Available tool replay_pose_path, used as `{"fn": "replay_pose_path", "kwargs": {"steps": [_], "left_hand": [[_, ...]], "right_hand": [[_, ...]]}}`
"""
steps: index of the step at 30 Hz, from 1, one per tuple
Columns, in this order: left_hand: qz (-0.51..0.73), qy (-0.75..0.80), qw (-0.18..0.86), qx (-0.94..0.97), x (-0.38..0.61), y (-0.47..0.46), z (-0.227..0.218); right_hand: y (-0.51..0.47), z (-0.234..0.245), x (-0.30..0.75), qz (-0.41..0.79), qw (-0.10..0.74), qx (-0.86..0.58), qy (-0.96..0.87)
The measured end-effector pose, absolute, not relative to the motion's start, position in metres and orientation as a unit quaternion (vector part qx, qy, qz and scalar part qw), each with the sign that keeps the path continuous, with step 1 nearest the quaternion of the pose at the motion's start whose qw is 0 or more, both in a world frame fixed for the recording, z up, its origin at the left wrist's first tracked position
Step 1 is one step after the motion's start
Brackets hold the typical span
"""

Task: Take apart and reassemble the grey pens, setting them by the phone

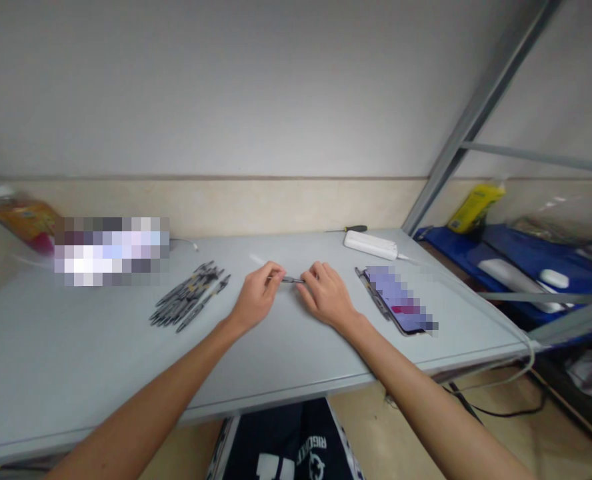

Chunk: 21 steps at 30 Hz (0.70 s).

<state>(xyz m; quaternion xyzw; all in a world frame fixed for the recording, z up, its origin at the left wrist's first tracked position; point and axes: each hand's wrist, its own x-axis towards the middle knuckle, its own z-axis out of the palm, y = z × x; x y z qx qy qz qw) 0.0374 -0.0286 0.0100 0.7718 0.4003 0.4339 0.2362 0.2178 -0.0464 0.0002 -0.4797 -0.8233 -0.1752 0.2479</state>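
Between my two hands, above the middle of the table, is a slim dark pen (291,280). My left hand (257,297) pinches its left end with thumb and fingertips. At the other end, the fingers of my right hand (327,293) are closed round it. Most of the pen's ends are hidden by the fingers. A pile of grey and black pens (189,297) lies to the left of my left hand, all pointing much the same way. To the right, another pen (373,293) rests alongside a phone (399,300) whose screen is blurred out.
A white power strip (371,245) and a screwdriver (356,229) lie at the back of the grey table (256,373). A blurred-out object (111,252) and an orange bottle (26,217) stand back left. Metal bed-frame bars (456,143) rise on the right, near a yellow package (476,207).
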Motion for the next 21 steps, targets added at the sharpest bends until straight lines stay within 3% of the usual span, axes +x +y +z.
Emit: {"fn": "replay_pose_path", "kwargs": {"steps": [13,21], "left_hand": [[0.417,0.387,0.221,0.792,0.034,-0.026,0.012],[0.474,0.407,0.382,0.681,0.033,-0.020,0.003]], "right_hand": [[-0.044,-0.007,0.230,-0.109,0.331,-0.481,-0.804],[-0.043,0.000,0.233,0.040,0.400,-0.527,-0.749]]}}
